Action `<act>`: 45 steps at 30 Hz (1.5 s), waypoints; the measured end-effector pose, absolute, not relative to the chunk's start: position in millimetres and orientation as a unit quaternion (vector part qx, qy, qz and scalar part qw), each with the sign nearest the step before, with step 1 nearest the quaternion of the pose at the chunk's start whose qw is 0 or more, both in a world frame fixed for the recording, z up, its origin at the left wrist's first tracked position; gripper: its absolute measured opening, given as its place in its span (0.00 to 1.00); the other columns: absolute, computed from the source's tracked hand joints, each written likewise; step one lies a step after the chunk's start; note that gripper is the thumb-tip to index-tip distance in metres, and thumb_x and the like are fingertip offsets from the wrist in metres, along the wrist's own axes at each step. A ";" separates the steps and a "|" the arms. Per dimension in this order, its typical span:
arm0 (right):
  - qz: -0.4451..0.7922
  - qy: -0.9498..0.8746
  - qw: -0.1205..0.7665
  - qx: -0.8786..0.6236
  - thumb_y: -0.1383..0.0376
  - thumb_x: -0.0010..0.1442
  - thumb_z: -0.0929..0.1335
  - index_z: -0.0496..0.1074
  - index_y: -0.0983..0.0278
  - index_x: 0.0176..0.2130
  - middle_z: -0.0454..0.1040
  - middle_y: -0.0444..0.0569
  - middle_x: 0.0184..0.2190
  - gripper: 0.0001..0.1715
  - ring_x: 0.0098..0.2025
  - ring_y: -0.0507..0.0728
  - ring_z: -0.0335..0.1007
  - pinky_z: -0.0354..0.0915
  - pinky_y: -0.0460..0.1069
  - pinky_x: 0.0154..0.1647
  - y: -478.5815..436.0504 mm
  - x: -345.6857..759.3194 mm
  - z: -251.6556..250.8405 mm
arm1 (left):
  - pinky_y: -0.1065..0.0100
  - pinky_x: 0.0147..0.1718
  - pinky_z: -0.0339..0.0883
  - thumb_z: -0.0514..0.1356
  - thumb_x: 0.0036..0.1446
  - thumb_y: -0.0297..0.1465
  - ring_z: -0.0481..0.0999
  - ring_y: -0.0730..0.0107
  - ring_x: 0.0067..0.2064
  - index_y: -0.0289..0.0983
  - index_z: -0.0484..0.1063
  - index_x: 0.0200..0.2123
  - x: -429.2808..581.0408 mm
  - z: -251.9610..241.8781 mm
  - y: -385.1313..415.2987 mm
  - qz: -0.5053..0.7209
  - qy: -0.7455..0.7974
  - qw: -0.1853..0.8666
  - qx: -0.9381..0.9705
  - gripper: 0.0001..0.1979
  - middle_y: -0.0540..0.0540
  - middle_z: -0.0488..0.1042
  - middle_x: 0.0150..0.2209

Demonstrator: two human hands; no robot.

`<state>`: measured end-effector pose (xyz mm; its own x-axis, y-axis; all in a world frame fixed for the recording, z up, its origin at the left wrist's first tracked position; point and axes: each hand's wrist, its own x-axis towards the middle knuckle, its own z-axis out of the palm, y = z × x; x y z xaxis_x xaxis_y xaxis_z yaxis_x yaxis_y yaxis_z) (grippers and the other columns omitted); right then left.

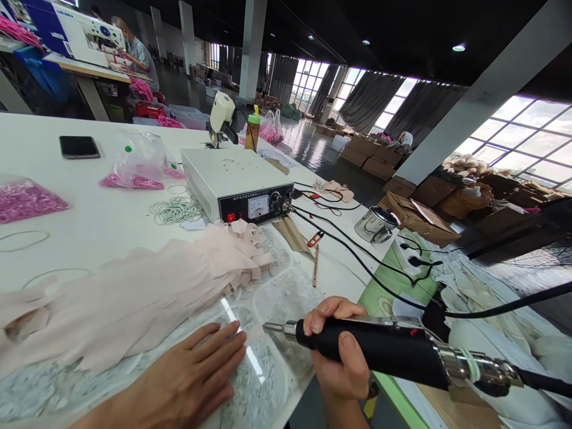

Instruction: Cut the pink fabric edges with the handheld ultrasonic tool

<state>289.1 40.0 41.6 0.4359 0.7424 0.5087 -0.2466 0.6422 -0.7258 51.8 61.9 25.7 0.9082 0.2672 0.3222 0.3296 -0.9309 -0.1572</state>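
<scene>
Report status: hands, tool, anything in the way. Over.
Left hand flat, open, beside pale pink scalloped fabric pile. Right hand gripping black-handled, metal-tipped tool. Tip close to left fingertips, off the fabric.

The left grip [192, 372] lies flat, palm down, close to the near edge of the desk [89, 214]. Its fingers [223, 345] are straight, close together and point toward the far right corner, and its bare forearm comes in from the lower left. The right grip [339, 351] hangs just off the desk's right edge, closed around a black handle [388, 351]. Its fingers curl over the top, the thumb lies across the near side, and the wrist rises from below.
</scene>
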 end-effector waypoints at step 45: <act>0.370 -0.470 0.753 -0.275 0.59 0.61 0.68 0.69 0.58 0.36 0.67 0.42 0.31 0.06 0.24 0.50 0.68 0.71 0.47 0.23 45.0 269.7 46.5 | 0.61 0.56 0.70 0.51 0.73 0.32 0.71 0.56 0.62 0.32 0.68 0.61 51.8 22.0 59.3 -0.136 -0.150 0.107 -0.973 0.19 0.43 0.70 0.62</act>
